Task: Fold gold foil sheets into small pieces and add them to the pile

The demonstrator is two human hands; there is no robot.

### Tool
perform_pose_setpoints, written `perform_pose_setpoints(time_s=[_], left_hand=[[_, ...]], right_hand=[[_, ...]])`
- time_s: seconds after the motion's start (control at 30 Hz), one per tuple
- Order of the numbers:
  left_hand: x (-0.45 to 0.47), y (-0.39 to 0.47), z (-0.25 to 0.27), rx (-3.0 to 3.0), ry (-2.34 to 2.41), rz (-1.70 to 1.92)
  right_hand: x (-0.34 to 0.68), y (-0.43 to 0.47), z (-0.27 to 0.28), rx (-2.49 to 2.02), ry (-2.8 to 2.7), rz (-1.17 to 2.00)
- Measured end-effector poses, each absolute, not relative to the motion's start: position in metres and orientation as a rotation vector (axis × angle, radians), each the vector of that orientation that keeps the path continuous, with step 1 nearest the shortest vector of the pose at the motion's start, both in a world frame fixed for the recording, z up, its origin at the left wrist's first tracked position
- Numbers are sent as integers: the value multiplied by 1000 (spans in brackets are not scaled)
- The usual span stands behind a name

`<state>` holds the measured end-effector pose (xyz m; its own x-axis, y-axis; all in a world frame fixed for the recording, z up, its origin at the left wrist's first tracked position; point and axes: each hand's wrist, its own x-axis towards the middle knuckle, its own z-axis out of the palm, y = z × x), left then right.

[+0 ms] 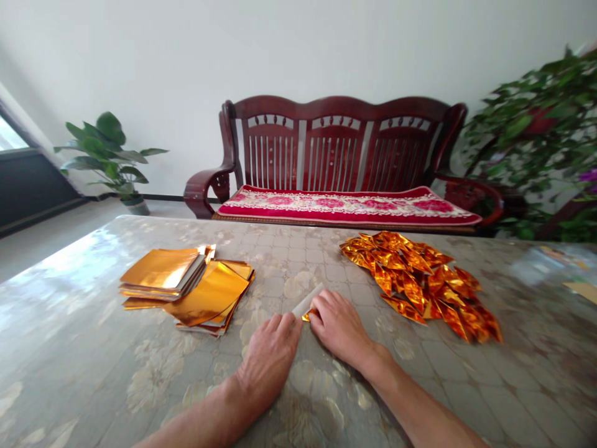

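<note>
A sheet of gold foil paper (308, 301) lies partly folded on the table between my hands. Its pale back faces up as a narrow strip, with a bit of gold showing at the near edge. My left hand (271, 346) presses its closed fingers on the strip's left end. At the other end, my right hand (336, 322) has curled fingers gripping the paper, which hide part of it. To the left lies a stack of flat gold foil sheets (205, 292), loosely fanned. A heap of folded, pointed gold foil pieces (415, 280) lies to the right.
A patterned cover spreads over the table (163, 386). Clear plastic bags (550, 264) lie at its right edge. Beyond the far edge stands a dark red wooden bench (333, 146) with a floral cushion (345, 205). Potted plants (109, 152) flank the bench.
</note>
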<state>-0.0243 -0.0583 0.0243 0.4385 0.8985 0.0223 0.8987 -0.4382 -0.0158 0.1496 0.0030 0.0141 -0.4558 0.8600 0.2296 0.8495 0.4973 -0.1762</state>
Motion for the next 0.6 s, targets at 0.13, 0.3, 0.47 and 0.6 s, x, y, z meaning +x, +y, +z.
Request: perform_pose_setpoints(time_s=[0.13,0.3,0.47,0.6], left_hand=[[-24,-57,25,-2653,-1648,-14],[-21,-56,30,-2663,-1681,-7],[-31,-51,29,-2691,-1810,-176],[-46,-47,24,-2631,-1941,-432]], right_hand=[[149,3,15,-1455,-2467,43],[148,2,17,-1479,-2489,33],[148,1,17,-1485,-2486,26],[148,2,16,-1483,-2483,22]])
